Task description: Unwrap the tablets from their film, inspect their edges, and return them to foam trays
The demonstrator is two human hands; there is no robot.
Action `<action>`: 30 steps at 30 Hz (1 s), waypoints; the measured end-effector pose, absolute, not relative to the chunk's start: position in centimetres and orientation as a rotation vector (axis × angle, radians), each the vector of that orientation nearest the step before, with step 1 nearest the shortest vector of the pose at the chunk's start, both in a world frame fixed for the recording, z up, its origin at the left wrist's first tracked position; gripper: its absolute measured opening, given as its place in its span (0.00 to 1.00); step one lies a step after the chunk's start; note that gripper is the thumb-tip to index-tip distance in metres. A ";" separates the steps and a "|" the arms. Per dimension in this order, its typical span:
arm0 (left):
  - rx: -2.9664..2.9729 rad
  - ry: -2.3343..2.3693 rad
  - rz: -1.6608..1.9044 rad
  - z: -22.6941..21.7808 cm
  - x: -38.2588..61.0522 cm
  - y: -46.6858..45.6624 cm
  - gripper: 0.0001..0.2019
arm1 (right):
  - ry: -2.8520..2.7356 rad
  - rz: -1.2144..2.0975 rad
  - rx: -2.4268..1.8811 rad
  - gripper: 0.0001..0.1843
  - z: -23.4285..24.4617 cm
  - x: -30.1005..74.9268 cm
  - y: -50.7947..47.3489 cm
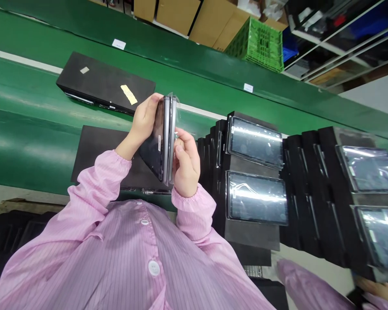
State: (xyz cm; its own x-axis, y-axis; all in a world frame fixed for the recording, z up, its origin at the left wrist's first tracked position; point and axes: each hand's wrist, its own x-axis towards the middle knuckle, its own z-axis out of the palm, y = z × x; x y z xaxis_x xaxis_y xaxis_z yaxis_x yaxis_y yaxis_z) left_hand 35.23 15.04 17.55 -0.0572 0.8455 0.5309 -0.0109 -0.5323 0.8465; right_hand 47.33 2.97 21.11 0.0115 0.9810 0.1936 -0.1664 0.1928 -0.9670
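Two tablets (155,148) stand on edge, pressed together, in front of my chest; clear plastic film shows along the right one. My left hand (145,116) grips the upper left part, with fingers behind it. On the other side, my right hand (186,161) has its fingers bent against the film-covered face of the right tablet. Below them lies a flat black foam tray (100,148). Another black foam tray (100,82), bearing a yellow label and a small pale one, sits farther back on the green work surface.
Right of my hands, black foam trays stand in stacked rows, holding film-wrapped tablets (257,196). Behind the green conveyor (194,64) are cardboard boxes (177,15), a green crate (260,43) and a rack. A co-worker's sleeve (310,286) shows at the lower right.
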 end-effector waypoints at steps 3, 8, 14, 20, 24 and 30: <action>1.590 0.970 1.662 17.9 35.7 15.0 0.29 | -1.133 1.141 -0.968 0.17 21.0 47.8 3.2; 1.631 1.091 1.656 18.1 36.5 15.0 0.29 | -1.109 1.105 -1.047 0.17 21.0 48.4 3.4; 1.657 1.126 1.609 18.6 37.0 14.9 0.30 | -1.099 1.067 -1.113 0.17 21.3 48.7 3.4; 1.682 1.123 1.630 18.7 37.3 14.7 0.29 | -1.072 1.110 -1.027 0.19 20.9 49.4 3.3; 1.712 1.113 1.655 18.6 37.6 14.7 0.28 | -1.109 1.073 -1.063 0.23 20.7 50.4 3.1; 1.741 1.181 1.639 18.4 38.6 14.5 0.28 | -1.027 1.107 -1.122 0.21 20.3 51.4 3.1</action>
State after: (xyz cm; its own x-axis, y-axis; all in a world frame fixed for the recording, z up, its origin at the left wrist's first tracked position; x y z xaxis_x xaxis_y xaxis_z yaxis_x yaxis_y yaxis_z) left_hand 38.59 14.46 18.36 -0.0845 0.8270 0.5558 0.2656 -0.5189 0.8125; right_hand 51.45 3.08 20.27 0.1587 0.9854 0.0618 -0.1352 0.0837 -0.9873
